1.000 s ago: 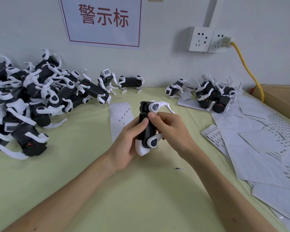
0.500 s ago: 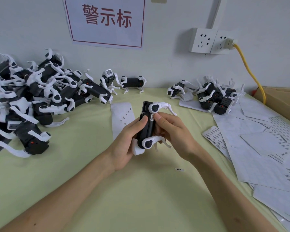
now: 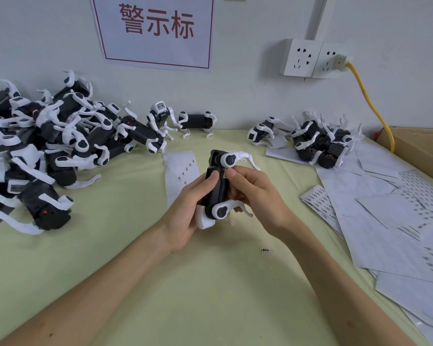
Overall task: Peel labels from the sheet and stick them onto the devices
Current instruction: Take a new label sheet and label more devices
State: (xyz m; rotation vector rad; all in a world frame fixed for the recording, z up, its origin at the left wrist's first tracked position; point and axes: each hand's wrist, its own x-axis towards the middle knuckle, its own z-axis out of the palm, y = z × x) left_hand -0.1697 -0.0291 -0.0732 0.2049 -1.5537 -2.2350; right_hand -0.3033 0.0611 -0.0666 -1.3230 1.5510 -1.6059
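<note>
My left hand (image 3: 185,211) is wrapped round the lower half of a black box-bodied toy robot dog with white plastic legs (image 3: 216,188), which I hold upright above the middle of the pale green desk (image 3: 210,283). My right hand (image 3: 256,196) clamps the same body from the other side. Its thumb (image 3: 232,174) presses on the near face just under the upper leg joint, where a sliver of small white label (image 3: 224,175) shows at the thumb tip (too small for me to say whether it sits square).

If my thumb slides while pressing, I think the label will skew or crease, and a corner left unrubbed may lift. The thin legs jut out past my right fingers, so too hard a squeeze could bend one. A stray loose sticker (image 3: 266,250) lies on the desk near my right forearm and could catch on my skin.

The only container is a brown cardboard box (image 3: 423,148) at the far right corner. Only its wall and flap show, so I cannot tell what is in it. Everything else lies loose. A big heap of black-and-white robot dogs (image 3: 48,151) lies along the left edge, and a smaller cluster of them (image 3: 323,143) sits toward the far right. A narrow white label sheet (image 3: 178,168) lies flat just behind the dog I hold. White backing sheets (image 3: 385,221) overlap along the right edge.
</note>
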